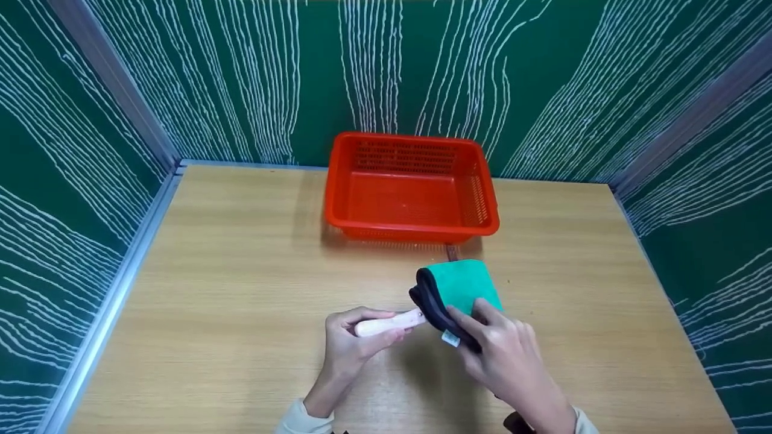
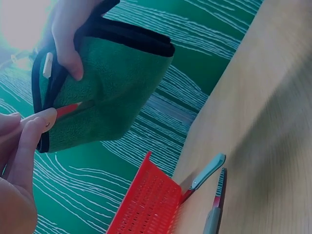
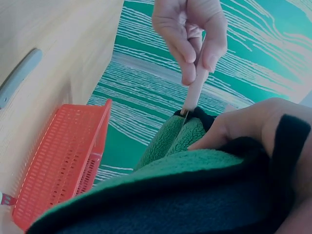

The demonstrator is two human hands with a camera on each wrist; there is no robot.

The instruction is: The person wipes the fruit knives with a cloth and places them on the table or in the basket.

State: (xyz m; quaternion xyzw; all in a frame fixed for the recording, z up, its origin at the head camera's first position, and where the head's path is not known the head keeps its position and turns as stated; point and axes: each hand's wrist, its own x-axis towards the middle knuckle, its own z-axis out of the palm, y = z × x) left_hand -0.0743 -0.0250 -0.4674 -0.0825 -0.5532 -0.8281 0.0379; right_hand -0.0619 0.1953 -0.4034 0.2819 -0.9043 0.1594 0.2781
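Note:
My left hand [image 1: 353, 346] grips the pale pinkish handle of a knife [image 1: 386, 324]. In my right hand [image 1: 509, 352] is a folded green cloth [image 1: 464, 282] with black edging and a small white tag, pinched along its edge. The knife's blade [image 2: 68, 109] lies against the cloth's green side in the left wrist view, its shiny surface reflecting red and green. Folds of cloth hide most of the blade in the head view. Both hands are raised above the wooden table, close together.
A red plastic basket [image 1: 404, 232] stands at the table's back edge. In the left wrist view, a knife with a light blue handle [image 2: 209, 169] and a grey-handled tool with a toothed edge [image 2: 213, 219] lie near it. Green, white-streaked panels [image 1: 319, 78] surround the table.

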